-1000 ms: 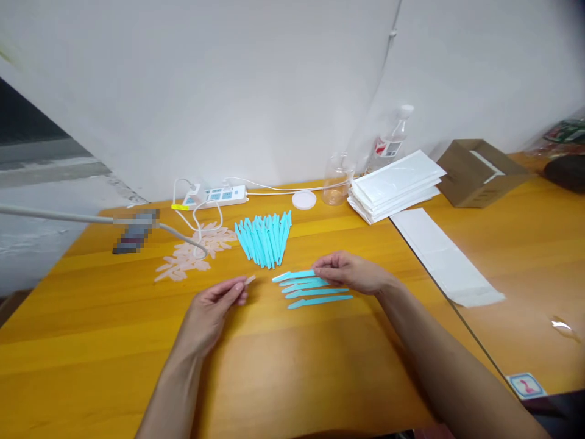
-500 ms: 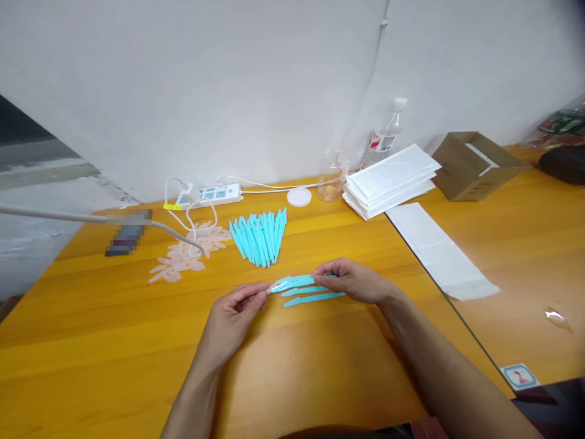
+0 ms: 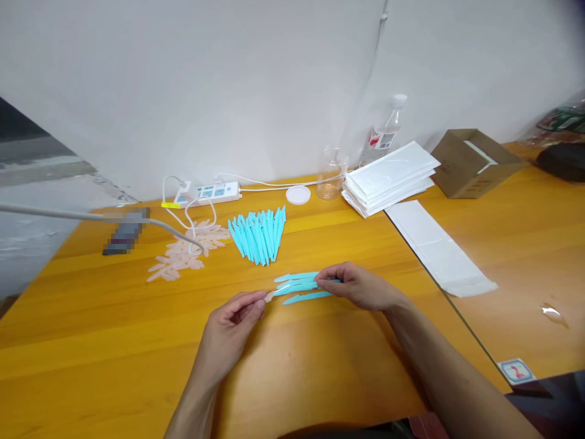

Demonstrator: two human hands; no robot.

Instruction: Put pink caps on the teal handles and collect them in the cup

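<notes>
In front of me a blue eyebrow razor is held between both hands. My right hand pinches its handle end between thumb and fingers. At its blade end, my left hand pinches a small translucent pinkish cap; whether the cap is fully on the blade I cannot tell. Other blue razors lie side by side just under and around it, including a front one. A fanned pile of blue razors sits behind. To its left are scattered many translucent caps.
A power strip with white cables lies along the wall, near a blurred phone. Towards the back right stand a clear jar, its lid, a bottle, white envelopes and a cardboard box.
The held razor and cap have come slightly towards me, and the rear razor on the table now shows behind them. Both hands keep their pinch.
</notes>
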